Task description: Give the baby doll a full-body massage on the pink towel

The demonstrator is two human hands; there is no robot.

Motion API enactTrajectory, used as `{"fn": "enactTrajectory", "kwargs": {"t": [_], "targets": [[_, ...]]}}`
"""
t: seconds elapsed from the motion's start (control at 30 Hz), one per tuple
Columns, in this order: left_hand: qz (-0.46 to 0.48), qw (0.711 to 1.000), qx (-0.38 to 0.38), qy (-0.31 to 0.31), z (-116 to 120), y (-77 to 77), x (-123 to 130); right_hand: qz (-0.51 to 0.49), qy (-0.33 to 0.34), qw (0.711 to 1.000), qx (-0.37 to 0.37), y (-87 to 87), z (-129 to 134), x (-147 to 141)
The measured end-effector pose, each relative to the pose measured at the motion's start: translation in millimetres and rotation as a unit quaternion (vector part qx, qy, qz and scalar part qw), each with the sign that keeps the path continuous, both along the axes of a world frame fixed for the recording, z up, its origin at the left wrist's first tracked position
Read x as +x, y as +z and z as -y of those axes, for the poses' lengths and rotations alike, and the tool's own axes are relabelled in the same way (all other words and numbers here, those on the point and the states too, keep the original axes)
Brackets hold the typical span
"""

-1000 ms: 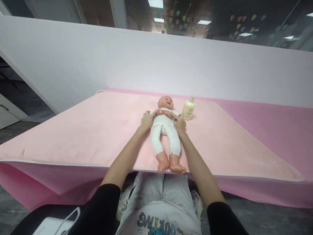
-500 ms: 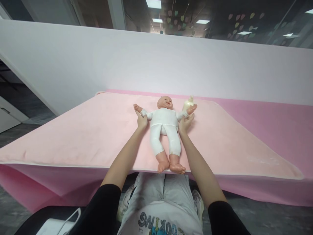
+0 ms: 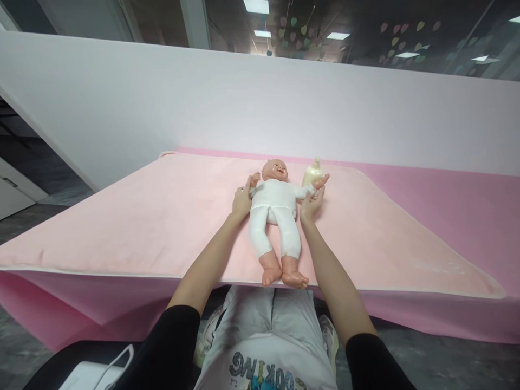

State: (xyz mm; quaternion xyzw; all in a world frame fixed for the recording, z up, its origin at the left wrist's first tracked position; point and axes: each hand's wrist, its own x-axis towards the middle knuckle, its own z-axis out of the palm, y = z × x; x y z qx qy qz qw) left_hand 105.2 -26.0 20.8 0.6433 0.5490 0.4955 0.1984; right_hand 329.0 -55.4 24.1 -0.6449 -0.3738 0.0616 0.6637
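A baby doll point(image 3: 273, 197) with a white cloth body lies on its back on the pale pink mat point(image 3: 142, 216), feet at the near edge. My left hand point(image 3: 242, 201) is closed on the doll's arm on the left, which is bent in beside its head. On the other side, my right hand point(image 3: 312, 205) is closed around the doll's outstretched arm near the wrist. Behind that arm stands a pale yellow pump bottle point(image 3: 312, 172), partly covered by the doll's hand.
Under the mat a darker pink cloth point(image 3: 467, 206) covers the table and hangs over its front. A white partition point(image 3: 260, 103) rises along the back, with glass above it. At the lower left, a white device point(image 3: 91, 375) with a cable lies on a black surface.
My left hand has moved inward to the right, bringing the doll's arm from stretched out to folded near its head. My right hand and the arm it holds have shifted only slightly.
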Motion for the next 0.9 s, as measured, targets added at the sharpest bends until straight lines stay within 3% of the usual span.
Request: {"fn": "enactTrajectory", "kwargs": {"t": [0.1, 0.23, 0.37, 0.9], "targets": [[-0.183, 0.983, 0.001, -0.011, 8.7, 9.0, 6.5, 0.09, 0.026, 0.995, -0.02, 0.2, 2.3, -4.7], [-0.258, 0.966, -0.006, -0.018, 15.3, 17.2, 9.9, 0.237, 0.112, 0.961, -0.092, 3.7, 6.1, -12.6], [-0.286, 0.958, -0.014, -0.009, 14.8, 18.7, 10.1, 0.297, 0.151, 0.936, -0.116, 8.7, 8.3, -15.8], [-0.246, 0.968, 0.026, -0.035, 8.7, 11.4, 6.6, 0.303, 0.14, 0.935, -0.117, 7.2, 6.0, -14.1]]}}
